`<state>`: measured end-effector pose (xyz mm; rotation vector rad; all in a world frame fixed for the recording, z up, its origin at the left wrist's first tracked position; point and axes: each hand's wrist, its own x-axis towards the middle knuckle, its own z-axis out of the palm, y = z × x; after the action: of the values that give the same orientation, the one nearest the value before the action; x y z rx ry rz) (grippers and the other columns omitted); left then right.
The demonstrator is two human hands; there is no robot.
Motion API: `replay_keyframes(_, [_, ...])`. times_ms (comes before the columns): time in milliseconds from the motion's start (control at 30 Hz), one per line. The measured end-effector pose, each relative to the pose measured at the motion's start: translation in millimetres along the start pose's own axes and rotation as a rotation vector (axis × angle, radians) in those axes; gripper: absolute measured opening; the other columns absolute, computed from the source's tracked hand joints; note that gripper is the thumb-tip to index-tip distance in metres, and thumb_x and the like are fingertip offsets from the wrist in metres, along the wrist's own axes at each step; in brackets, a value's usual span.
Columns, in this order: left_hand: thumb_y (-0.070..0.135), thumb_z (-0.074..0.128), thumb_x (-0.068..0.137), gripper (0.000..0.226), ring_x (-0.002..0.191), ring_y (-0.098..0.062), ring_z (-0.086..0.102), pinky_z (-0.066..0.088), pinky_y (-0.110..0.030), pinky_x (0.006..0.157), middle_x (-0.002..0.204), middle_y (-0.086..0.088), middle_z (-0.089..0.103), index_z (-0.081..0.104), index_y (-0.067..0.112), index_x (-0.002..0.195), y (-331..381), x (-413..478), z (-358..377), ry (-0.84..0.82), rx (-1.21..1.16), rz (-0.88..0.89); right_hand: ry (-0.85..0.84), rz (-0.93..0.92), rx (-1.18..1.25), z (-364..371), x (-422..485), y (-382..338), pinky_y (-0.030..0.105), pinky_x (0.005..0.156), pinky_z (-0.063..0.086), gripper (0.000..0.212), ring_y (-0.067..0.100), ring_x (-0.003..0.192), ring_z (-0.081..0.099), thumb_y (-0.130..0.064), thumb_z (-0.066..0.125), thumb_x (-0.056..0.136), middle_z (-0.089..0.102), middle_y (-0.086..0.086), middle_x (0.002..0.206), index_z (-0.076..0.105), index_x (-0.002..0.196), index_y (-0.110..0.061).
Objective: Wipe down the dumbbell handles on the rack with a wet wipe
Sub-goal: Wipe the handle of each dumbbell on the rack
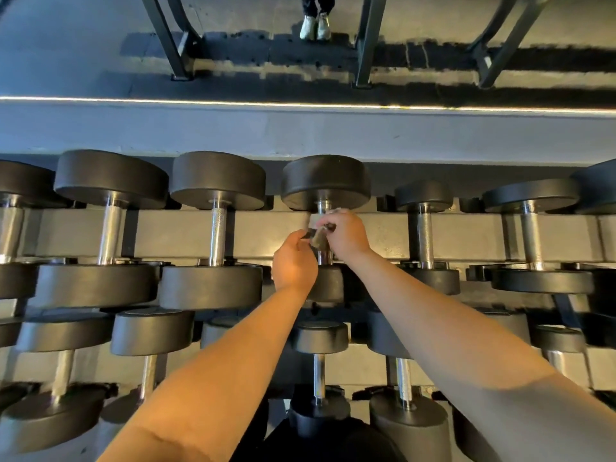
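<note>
Dumbbells (pixel 216 181) flank handle (pixel 321 206) where left hand (pixel 295 261), right hand (pixel 346 236) pinch wipe (pixel 319 241).

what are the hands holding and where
The wet wipe, at a top-row dumbbell handle: left hand pinches its left end, right hand its right end.

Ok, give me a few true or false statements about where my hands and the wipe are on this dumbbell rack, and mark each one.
1. The left hand and the right hand are both at one upper-row dumbbell handle. True.
2. The wipe lies on the floor. False: both hands pinch it at that handle.
3. The dumbbell heads are red. False: they are black.
4. A pair of light shoes shows at the top of the view. True.
</note>
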<state>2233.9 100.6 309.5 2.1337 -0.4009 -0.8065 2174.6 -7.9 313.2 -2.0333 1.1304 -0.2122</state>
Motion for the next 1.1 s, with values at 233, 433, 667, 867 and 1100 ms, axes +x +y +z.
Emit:
replay_keyframes(233, [0.023, 0.040, 0.102, 0.042, 0.118, -0.022, 0.060, 0.048, -0.044, 0.103, 0.131, 0.003, 0.065, 0.056, 0.030, 0.140, -0.3, 1.0, -4.5, -0.047, 0.018, 0.016, -0.328, 0.231, -0.160, -5.2, -18.4, -3.6, 0.036, 0.094, 0.051, 0.022, 0.023, 0.103, 0.064, -0.023, 0.059, 0.097, 0.070, 0.006, 0.109, 0.073, 0.109, -0.012])
replay_keyframes(433, [0.020, 0.040, 0.103, 0.042, 0.122, -0.019, 0.058, 0.046, -0.036, 0.104, 0.135, 0.005, 0.063, 0.055, 0.030, 0.141, -8.8, 6.2, -7.1, -0.076, -0.043, 0.032, -0.254, 0.216, -0.002, -15.0, -21.6, -2.5, 0.025, 0.085, 0.047, 0.029, 0.017, 0.109, 0.061, -0.012, 0.050, 0.100, 0.066, 0.001, 0.121, 0.072, 0.117, -0.020])
replay_keyframes(667, [0.019, 0.039, 0.104, 0.042, 0.122, -0.019, 0.058, 0.048, -0.041, 0.104, 0.137, 0.004, 0.061, 0.053, 0.029, 0.142, -9.5, 8.7, -8.1, -0.101, -0.011, 0.072, -0.175, 0.183, 0.041, -3.4, -8.7, -6.7, 0.028, 0.099, 0.039, 0.034, 0.019, 0.117, 0.051, -0.001, 0.046, 0.099, 0.049, 0.003, 0.132, 0.073, 0.111, -0.018])
replay_keyframes(867, [0.016, 0.040, 0.103, 0.042, 0.126, -0.021, 0.056, 0.048, -0.044, 0.106, 0.139, 0.000, 0.059, 0.054, 0.027, 0.141, -10.6, 9.8, -7.8, -0.099, -0.023, 0.112, -0.307, 0.336, -0.250, 7.6, -18.1, -10.5, 0.036, 0.083, 0.053, 0.022, 0.024, 0.090, 0.063, -0.017, 0.051, 0.097, 0.067, 0.010, 0.100, 0.070, 0.105, -0.008])
replay_keyframes(1100, [0.020, 0.046, 0.104, 0.029, 0.098, -0.005, 0.054, 0.039, -0.016, 0.071, 0.125, 0.007, 0.055, 0.055, 0.030, 0.130, -15.4, 9.8, -16.5, -0.179, -0.040, 0.251, -0.146, 0.224, -0.219, 8.0, -39.1, -11.7, 0.030, 0.076, 0.050, 0.022, 0.019, 0.089, 0.062, -0.015, 0.053, 0.094, 0.069, 0.000, 0.098, 0.074, 0.103, -0.017])
